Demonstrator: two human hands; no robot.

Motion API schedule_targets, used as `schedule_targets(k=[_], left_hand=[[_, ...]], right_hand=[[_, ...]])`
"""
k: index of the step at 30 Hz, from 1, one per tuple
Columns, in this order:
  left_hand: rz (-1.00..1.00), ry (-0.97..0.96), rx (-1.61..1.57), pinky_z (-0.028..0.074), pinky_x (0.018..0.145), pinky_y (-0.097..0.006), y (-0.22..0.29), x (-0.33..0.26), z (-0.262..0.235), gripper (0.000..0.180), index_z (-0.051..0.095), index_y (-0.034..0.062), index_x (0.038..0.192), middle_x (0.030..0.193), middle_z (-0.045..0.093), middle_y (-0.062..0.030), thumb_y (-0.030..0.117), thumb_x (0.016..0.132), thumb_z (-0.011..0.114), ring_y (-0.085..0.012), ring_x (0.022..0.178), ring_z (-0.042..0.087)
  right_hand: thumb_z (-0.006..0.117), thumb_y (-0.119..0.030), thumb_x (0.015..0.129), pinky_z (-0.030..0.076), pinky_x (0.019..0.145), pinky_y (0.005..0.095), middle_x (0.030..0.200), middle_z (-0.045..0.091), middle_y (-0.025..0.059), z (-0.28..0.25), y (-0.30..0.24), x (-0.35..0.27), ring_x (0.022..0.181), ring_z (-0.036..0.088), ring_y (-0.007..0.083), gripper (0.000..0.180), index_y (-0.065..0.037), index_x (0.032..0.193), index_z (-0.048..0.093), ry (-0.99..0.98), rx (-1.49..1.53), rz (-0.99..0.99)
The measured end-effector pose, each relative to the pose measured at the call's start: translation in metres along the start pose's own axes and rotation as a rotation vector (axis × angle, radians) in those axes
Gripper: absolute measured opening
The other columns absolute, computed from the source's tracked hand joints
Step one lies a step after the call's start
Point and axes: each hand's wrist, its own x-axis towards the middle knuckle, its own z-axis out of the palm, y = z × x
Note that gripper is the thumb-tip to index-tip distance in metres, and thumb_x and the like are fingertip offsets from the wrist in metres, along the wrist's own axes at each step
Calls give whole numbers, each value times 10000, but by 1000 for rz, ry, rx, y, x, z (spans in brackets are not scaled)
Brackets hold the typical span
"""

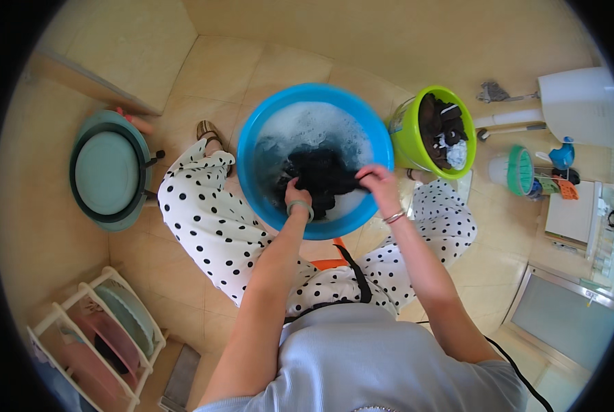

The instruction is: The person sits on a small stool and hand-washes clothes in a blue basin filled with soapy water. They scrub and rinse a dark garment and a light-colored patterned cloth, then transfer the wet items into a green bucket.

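Rack at far left: a white stand [61,310] holding basins on edge, well apart from my work.
Grey-green basin: it [114,221] lies beyond my left knee, a paler round piece inside it, out of my way.
Left hand: mine [298,195] grasps the near side of the cloth over the wash basin; my fingertips are partly lost in the dark folds, so I cannot tell how tightly.
Blue basin: its rim [334,95] passes below my forearms, a wall I must reach over; white foam [314,118] hides part of the water.
Black cloth: it [317,167] lies bunched in the basin's soapy water; I judge it soft, limp, heavy with water and slippery, hardly fragile. A gathered fold suits my grip better than a thin edge.
Right hand: mine [379,182] pinches a narrow end of the cloth, drawn out toward the right rim.
Green bucket: it [407,143] stands close beside the basin, dark clothes [432,123] inside, limiting my elbow room that way.
Brush: white-handled [516,130], farther right, clear of my hands.
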Motion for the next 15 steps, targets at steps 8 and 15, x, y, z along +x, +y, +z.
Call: schedule_targets(k=[8, 15], left_hand=[[344, 48, 23, 443, 795, -426, 77, -5, -21, 331, 666, 148, 902, 939, 642, -112, -74, 744, 477, -353, 891, 578], [586, 308, 625, 316, 939, -602, 79, 45, -10, 442, 553, 334, 1240, 1453, 325, -105, 154, 840, 611, -350, 1312, 320]], right_hand=[[612, -12, 811, 457, 641, 239, 816, 597, 1, -76, 39, 86, 686, 544, 96, 74, -54, 853, 656, 455, -34, -53], [731, -301, 762, 406, 927, 536, 1423, 340, 113, -28, 120, 95, 1224, 410, 377, 631, -284, 1331, 459, 73, -1030, 128]])
